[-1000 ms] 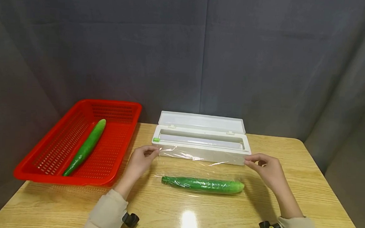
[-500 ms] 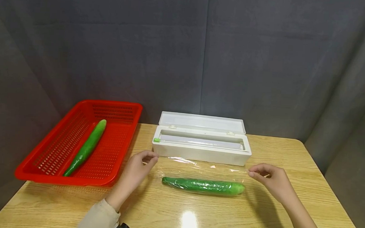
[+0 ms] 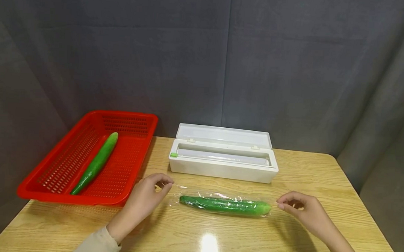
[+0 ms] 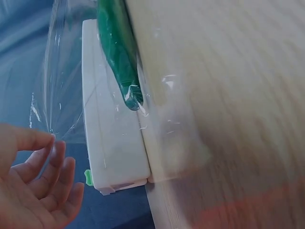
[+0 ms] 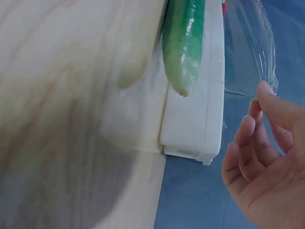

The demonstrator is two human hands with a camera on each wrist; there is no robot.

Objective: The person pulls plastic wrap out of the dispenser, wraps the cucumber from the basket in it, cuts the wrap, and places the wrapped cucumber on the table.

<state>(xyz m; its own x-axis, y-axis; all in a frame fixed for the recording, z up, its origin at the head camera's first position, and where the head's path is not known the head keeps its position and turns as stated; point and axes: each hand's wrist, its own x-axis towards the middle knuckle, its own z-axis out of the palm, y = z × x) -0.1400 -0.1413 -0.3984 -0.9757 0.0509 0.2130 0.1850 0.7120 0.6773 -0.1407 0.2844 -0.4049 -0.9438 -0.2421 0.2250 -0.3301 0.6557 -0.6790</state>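
Observation:
A green cucumber lies crosswise on the wooden table, with clear plastic wrap over and around it. My left hand pinches one corner of the wrap between thumb and index finger, just left of the cucumber's dark end. On the other side, my right hand pinches the opposite corner beside the pale end. Both wrist views show the raised film stretching from the fingertips, creased at the pinch. Neither hand touches the cucumber itself.
Behind the cucumber stands a white wrap dispenser, lid up, a film roll inside and a green slider at its left. At left, a red basket holds another cucumber. A grey curtain hangs behind.
Both hands have come down and nearer, drawing the wrap's far edge away from the dispenser's front toward the cucumber. The cucumber, basket and dispenser have stayed put.

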